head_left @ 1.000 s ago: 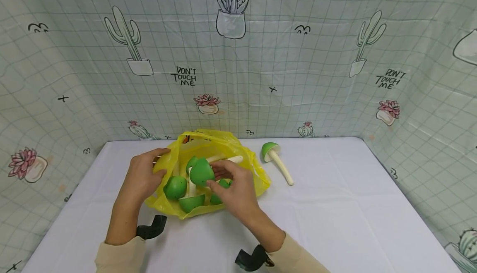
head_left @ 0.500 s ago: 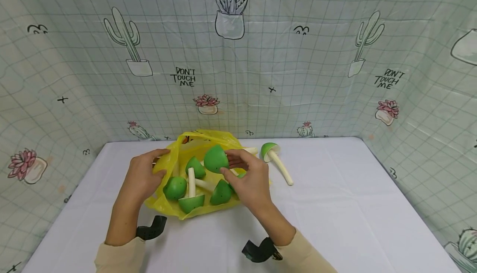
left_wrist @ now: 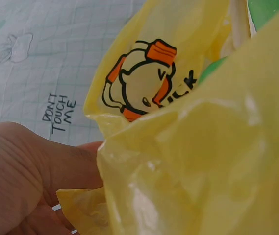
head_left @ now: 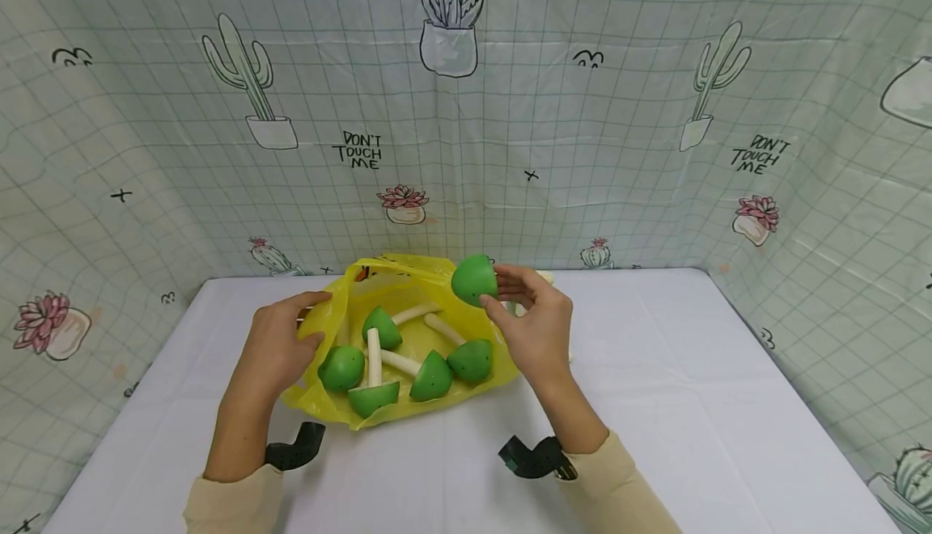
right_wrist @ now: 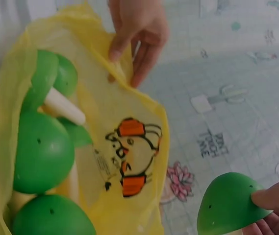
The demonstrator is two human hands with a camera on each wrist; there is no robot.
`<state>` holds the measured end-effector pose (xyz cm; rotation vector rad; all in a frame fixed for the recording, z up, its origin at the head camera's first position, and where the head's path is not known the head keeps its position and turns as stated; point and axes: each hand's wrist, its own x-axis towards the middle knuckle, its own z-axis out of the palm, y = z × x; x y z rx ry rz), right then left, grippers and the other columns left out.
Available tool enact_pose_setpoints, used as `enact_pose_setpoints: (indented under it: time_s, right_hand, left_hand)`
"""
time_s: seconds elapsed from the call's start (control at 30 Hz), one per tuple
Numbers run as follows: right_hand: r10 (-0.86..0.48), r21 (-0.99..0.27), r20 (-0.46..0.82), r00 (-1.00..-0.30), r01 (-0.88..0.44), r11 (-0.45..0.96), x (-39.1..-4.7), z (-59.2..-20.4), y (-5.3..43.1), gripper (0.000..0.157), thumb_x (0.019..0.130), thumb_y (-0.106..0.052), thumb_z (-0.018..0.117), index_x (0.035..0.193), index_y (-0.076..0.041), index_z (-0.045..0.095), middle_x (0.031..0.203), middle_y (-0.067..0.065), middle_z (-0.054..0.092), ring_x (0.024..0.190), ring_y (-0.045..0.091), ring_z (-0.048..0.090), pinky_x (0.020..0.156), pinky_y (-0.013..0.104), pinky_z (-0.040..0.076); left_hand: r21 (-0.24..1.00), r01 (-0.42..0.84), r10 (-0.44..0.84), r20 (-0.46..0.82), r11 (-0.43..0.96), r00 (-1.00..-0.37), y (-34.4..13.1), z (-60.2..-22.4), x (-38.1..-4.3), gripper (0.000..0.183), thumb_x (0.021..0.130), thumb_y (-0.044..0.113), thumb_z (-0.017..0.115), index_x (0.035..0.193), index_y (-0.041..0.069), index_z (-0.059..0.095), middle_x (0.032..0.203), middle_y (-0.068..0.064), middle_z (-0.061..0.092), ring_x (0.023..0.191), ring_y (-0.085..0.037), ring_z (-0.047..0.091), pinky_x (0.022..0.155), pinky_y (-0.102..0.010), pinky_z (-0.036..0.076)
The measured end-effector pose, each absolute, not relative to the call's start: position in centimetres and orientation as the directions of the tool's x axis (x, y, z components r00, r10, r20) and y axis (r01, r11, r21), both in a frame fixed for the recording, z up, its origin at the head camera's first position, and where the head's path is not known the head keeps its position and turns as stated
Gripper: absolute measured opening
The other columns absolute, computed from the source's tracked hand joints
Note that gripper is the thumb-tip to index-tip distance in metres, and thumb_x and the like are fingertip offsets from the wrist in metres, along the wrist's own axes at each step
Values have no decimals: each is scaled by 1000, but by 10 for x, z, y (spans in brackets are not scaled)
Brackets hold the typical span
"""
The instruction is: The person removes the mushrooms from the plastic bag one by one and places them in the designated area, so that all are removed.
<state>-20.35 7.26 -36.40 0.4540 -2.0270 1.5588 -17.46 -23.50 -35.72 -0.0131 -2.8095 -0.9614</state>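
Note:
A yellow plastic bag point(head_left: 502, 356) lies on the table with its mouth held apart. My left hand point(head_left: 280, 344) pinches the bag's left edge between thumb and fingers. Inside the bag are several toy mushrooms with green caps and white stems, such as one mushroom point(head_left: 433, 376) near the front. My right hand point(head_left: 539, 324) holds another toy mushroom point(head_left: 473, 280) by its green cap, above the bag's back right rim. In the right wrist view, the thumb presses on this mushroom's cap point(right_wrist: 230, 203). Its stem is mostly hidden behind the fingers.
The white-covered table point(head_left: 670, 388) extends to the right of the bag. Behind the right hand, a mushroom lying on the table is almost wholly hidden. A patterned cloth backdrop point(head_left: 510, 113) rises at the table's back and sides.
My right hand has lifted the mushroom out of the bag's middle and carried it rightward and back. It now hides the mushroom on the table. The left hand stays at the bag's edge.

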Motion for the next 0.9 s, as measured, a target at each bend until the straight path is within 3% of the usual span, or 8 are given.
enact_pose_setpoints:
  time_s: [0.13, 0.3, 0.9]
  right_hand:
    - [109, -785, 591, -799, -540, 303, -212, -365, 87, 37, 83, 9, 83, 119, 6, 73, 107, 18, 75, 91, 30, 74, 87, 34, 62]
    - [168, -781, 600, -782, -527, 336, -222, -368, 103, 38, 83, 10, 83, 120, 8, 72, 108, 20, 75, 92, 32, 74, 84, 23, 60]
    - [290, -825, 536, -793, -421, 376, -244, -382, 137, 39, 84, 11, 82, 122, 11, 71, 111, 25, 74, 98, 35, 73, 83, 16, 58]
  left_hand:
    - [608, 61, -48, 161, 792, -986, -235, -357, -174, 55, 92, -12, 68, 145, -5, 58, 139, -32, 60, 125, -50, 56, 104, -62, 51]
    - [606, 43, -58, 148, 794, -987, -234, -358, -174, 56, 92, -11, 69, 146, -4, 57, 139, -32, 59, 125, -50, 55, 103, -62, 52]
    - [608, 54, -51, 154, 792, -987, -235, -357, -175, 55, 92, -12, 69, 146, -4, 58, 137, -33, 60, 124, -50, 56, 103, -62, 52]
